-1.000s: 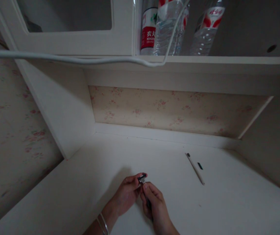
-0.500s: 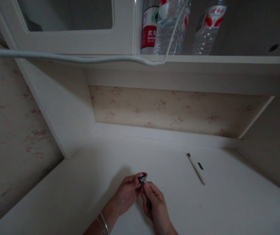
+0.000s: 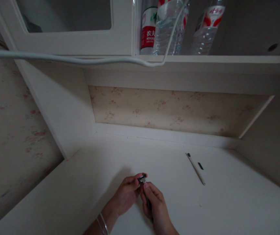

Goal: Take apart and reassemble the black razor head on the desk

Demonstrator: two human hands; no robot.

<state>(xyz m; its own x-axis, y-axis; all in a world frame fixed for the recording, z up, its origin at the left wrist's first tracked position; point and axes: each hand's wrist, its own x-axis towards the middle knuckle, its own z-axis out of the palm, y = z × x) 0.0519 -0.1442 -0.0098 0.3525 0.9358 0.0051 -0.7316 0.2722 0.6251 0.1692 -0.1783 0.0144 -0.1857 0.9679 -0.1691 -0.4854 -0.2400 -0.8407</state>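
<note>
Both hands meet over the white desktop at the lower middle, on a small tool that looks like a razor, with a silvery head and a dark handle. My left hand pinches the dark piece at its head between thumb and fingers. My right hand is wrapped round the handle, its thumb close under the silvery part. The fingers cover much of the tool, so I cannot tell whether the dark piece and silvery part are joined.
To the right lie a slim pale stick with a dark end and a short black strip. The white desktop runs back to a flowered wall panel. Overhead, a shelf holds water bottles; a white cable crosses before it.
Almost nothing differs. Both hands keep their hold on the razor in the same place; the view has shifted very slightly.
</note>
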